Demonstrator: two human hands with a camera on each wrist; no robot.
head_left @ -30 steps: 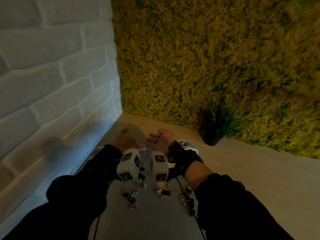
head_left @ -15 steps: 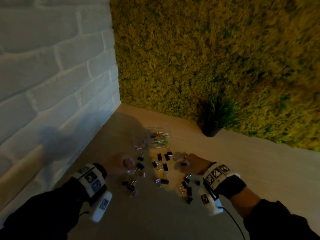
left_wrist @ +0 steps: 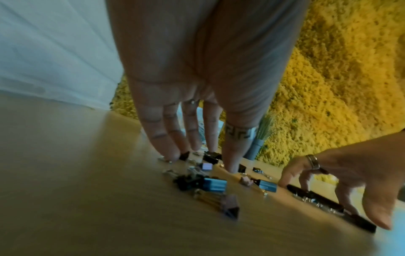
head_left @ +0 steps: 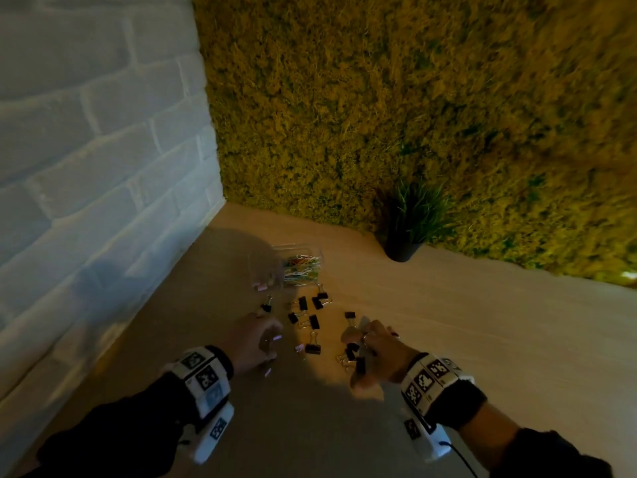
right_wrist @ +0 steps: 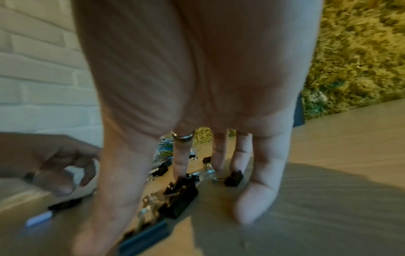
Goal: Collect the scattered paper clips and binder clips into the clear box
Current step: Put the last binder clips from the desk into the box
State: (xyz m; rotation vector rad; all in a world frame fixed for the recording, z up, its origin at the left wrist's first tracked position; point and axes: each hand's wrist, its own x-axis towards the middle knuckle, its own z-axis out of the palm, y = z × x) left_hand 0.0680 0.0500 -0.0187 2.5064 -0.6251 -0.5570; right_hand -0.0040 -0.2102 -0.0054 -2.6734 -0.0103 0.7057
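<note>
- Two bare hands reach down onto a pale wooden desk [head_left: 448, 322], each at one side of a scatter of binder clips [head_left: 312, 320].
- Beyond the scatter, farther from the person, stands the clear box [head_left: 300, 267], open-topped, with a heap of coloured paper clips [head_left: 303, 269] already inside; whether any lie loose on the desk is too small to tell.
- Left hand [head_left: 253, 341]: fingers straight and spread, their tips on the desk among the clips at the left edge of the scatter. It grips nothing.
- Right hand [head_left: 374, 351]: fingers also extended and apart, planted around a small pile of black binder clips [right_wrist: 179, 192], with the thumb on one side and the other fingers on the far side. It touches them but has not closed on them.
- Several more clips, black and a few pale pink, lie loose between the two hands and up toward the box.
- Judged step: gathering the binder clips, with the paper clips seemingly mostly done.
- Next move likely calls for drawing the fingers together to rake clips into a bunch, then lifting them over the box rim and letting go; the wire handles may snag each other or slip out.
- A small potted plant [head_left: 410, 229] stands by the mossy wall [head_left: 413, 98], well clear of the work.
</note>
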